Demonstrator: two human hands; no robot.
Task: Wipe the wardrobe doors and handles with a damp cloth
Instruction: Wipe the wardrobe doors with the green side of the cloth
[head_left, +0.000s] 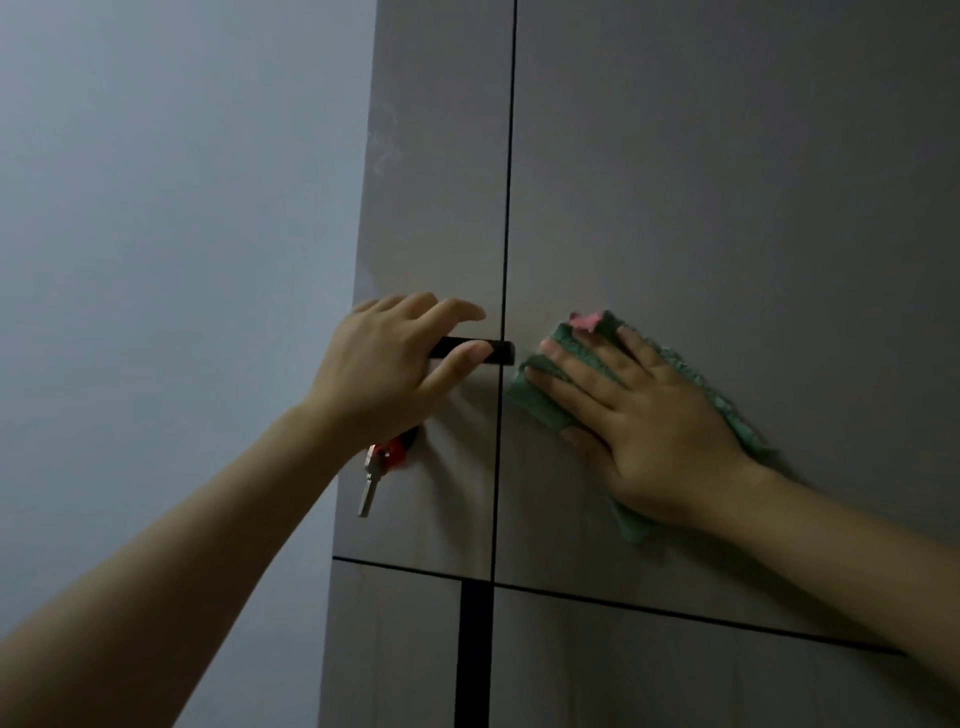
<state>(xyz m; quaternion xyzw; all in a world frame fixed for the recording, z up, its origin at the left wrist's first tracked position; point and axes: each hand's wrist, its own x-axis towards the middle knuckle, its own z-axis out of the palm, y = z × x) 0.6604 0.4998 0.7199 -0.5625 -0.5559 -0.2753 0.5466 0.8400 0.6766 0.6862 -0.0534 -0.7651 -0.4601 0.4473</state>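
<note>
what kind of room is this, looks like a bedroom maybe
Probably a bedroom or dressing area at home, though little shows. Tall flat wardrobe doors fill the view beside a plain painted wall, with a dark bar handle and keys hanging from a lock.

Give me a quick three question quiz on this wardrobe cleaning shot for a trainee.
1. True or false: the right hand presses the green cloth flat against the right door.
2. What does the left hand grip? A) the key B) the black handle C) the cloth
3. Fill in: a key hangs below the ____ hand.

Key: 1 true; 2 B; 3 left.
</note>
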